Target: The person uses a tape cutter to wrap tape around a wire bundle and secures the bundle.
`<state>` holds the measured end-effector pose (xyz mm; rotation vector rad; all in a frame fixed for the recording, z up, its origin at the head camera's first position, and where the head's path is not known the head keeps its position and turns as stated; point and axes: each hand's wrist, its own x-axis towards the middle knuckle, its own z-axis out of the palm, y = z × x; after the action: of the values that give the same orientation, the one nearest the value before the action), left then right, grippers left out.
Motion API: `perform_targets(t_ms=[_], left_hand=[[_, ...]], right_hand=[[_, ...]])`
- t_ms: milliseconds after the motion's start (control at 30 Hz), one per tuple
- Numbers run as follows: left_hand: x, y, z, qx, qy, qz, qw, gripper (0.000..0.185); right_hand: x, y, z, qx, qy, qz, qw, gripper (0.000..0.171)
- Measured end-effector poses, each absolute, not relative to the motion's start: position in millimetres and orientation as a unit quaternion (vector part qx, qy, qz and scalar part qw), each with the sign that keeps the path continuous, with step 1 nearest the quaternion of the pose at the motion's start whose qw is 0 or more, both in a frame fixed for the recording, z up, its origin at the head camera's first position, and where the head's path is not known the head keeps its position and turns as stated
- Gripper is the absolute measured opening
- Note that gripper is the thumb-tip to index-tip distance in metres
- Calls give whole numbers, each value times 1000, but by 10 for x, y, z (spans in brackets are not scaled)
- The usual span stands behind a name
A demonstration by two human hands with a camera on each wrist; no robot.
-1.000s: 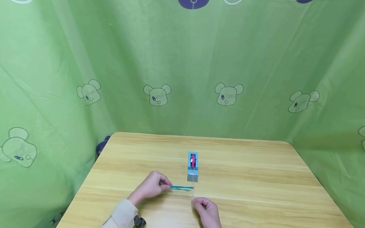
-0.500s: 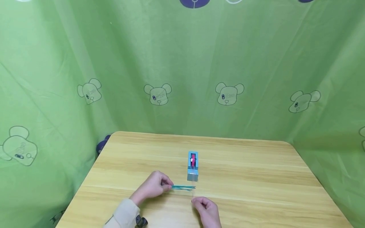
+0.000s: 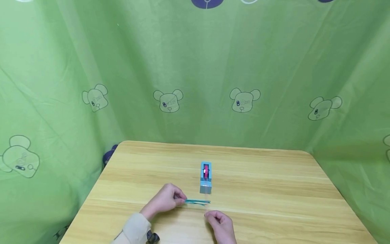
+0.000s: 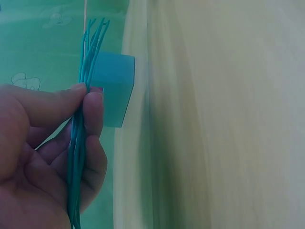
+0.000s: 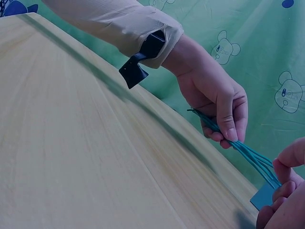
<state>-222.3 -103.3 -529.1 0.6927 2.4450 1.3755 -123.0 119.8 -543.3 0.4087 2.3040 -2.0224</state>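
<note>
I note the right hand [image 3: 221, 222] nearest, fingers curled; whether it holds anything, I cannot tell. The left hand [image 3: 166, 199] pinches a bundle of thin teal plastic strands [image 3: 198, 202] above the pale wooden surface [image 3: 274, 196]. Beyond stands a small blue tape dispenser [image 3: 206, 178].

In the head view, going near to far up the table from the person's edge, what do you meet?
Right hand → bundle of teal strands pinched by the left hand → blue tape dispenser → far table edge → green curtain.
</note>
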Motion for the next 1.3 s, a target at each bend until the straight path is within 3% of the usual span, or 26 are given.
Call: perform_targets(t_ms=[1300], left_hand=[[-2139, -746, -5311, 232, 837, 477, 134, 8]], right_hand=[[-1230, 1199, -5456, 128, 744, -656, 16, 18]])
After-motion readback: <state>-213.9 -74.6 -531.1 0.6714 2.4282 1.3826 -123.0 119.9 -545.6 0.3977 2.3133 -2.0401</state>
